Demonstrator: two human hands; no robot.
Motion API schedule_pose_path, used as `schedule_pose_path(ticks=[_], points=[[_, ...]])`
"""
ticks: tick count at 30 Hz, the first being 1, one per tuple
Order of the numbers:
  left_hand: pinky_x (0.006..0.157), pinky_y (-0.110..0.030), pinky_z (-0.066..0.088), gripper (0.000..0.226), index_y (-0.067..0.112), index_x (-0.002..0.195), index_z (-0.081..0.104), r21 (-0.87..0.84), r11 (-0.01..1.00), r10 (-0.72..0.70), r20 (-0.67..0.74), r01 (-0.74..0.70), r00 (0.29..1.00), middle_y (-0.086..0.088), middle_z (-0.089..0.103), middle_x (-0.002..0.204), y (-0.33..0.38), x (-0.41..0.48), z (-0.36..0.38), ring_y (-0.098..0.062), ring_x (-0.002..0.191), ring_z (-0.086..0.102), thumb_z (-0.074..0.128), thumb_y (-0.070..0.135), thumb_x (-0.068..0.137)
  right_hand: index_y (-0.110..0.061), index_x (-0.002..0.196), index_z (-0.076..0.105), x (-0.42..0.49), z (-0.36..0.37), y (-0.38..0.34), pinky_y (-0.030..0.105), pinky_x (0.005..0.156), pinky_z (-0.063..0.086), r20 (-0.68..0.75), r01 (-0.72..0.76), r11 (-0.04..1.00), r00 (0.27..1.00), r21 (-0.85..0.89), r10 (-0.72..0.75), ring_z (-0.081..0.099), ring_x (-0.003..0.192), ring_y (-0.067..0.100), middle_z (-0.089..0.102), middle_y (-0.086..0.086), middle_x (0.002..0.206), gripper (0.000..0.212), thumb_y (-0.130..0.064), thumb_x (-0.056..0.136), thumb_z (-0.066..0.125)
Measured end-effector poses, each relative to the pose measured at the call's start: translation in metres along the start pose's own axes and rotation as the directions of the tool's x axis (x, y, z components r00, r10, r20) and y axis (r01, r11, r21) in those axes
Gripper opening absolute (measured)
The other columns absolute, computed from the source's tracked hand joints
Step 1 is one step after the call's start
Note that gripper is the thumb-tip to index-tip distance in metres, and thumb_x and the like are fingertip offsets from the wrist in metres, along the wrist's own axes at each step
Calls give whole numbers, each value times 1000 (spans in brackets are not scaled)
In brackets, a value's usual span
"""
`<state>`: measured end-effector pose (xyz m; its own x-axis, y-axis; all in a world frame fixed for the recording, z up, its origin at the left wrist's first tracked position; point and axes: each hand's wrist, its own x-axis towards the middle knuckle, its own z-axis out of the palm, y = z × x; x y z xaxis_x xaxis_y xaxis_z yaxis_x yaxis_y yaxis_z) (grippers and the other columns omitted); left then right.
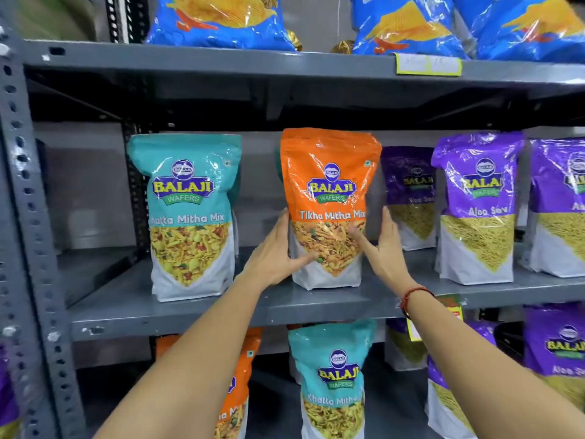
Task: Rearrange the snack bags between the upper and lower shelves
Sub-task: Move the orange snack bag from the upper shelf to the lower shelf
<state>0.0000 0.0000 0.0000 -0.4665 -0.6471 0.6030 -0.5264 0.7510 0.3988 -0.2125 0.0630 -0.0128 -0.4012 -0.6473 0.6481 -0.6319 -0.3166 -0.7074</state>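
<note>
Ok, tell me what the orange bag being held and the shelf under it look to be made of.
Orange bag: glossy plastic film, judging by the bright glare streaks and creases; a printed laminate seems likely. Shelf: grey painted metal, apparently steel, with chipped paint along its front edge and perforated uprights.

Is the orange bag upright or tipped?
Upright: the orange bag stands on its base on the shelf, left hand and right hand at its sides.
</note>
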Motion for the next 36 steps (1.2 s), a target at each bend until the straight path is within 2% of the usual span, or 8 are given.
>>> schedule_pose_path(ticks=[4,8,16,21,24,29,33,36], points=[[108,-44,38,112,41,142,0,-221,956,-153,196,195,969,0,38,150,-3,-1,16,-23,132,42,77,58,62,-22,149,14,4,5,9,45,115,28,312,-264,933,932,244,183,34,139,22,33,5,154,114,-63,61,73],[107,-37,38,107,32,141,17,-309,913,-210,208,268,955,1,43,145,-5,-1,26,-21,129,44,84,45,59,-24,129,36,5,14,12,26,94,45,445,-239,928,891,287,91,56,107,7,57,-4,122,71,-20,72,78],[106,-39,42,98,23,134,33,-327,911,-193,199,251,961,2,52,137,-3,-9,21,-18,122,50,88,38,55,-20,116,50,3,15,6,28,91,50,426,-250,923,898,294,108,61,98,7,65,-6,105,67,-12,60,85],[98,-27,42,91,25,132,36,-349,918,-129,191,190,973,8,54,129,10,-30,5,-11,117,52,88,33,58,-19,117,57,-16,6,-6,36,91,53,361,-237,933,924,272,129,65,104,15,69,-1,112,95,-42,32,93],[94,-24,44,88,30,130,37,-338,930,-83,192,146,978,14,55,125,25,-52,-4,-9,117,53,87,37,58,-26,109,59,-42,-8,-13,39,89,54,297,-209,936,947,285,122,67,100,15,72,-4,108,93,-48,24,92],[93,-30,52,81,37,123,41,-369,924,-28,183,95,983,17,62,120,47,-98,-3,-1,109,57,86,45,56,-29,90,56,-99,-39,-23,15,61,52,234,-171,930,967,326,95,70,75,-2,75,-9,84,75,-34,25,94],[94,-25,51,82,42,125,40,-485,865,-6,247,129,969,22,63,119,56,-134,19,7,108,58,87,37,58,-24,99,60,-144,-57,-6,32,72,55,212,-207,935,966,289,148,73,83,13,77,-7,91,96,-45,11,92],[96,-24,49,85,42,129,39,-517,840,-10,289,165,957,22,62,122,54,-153,47,7,111,56,87,35,60,-22,101,60,-172,-60,20,34,72,53,182,-268,933,956,238,228,72,78,12,75,-17,88,106,-54,3,88]])
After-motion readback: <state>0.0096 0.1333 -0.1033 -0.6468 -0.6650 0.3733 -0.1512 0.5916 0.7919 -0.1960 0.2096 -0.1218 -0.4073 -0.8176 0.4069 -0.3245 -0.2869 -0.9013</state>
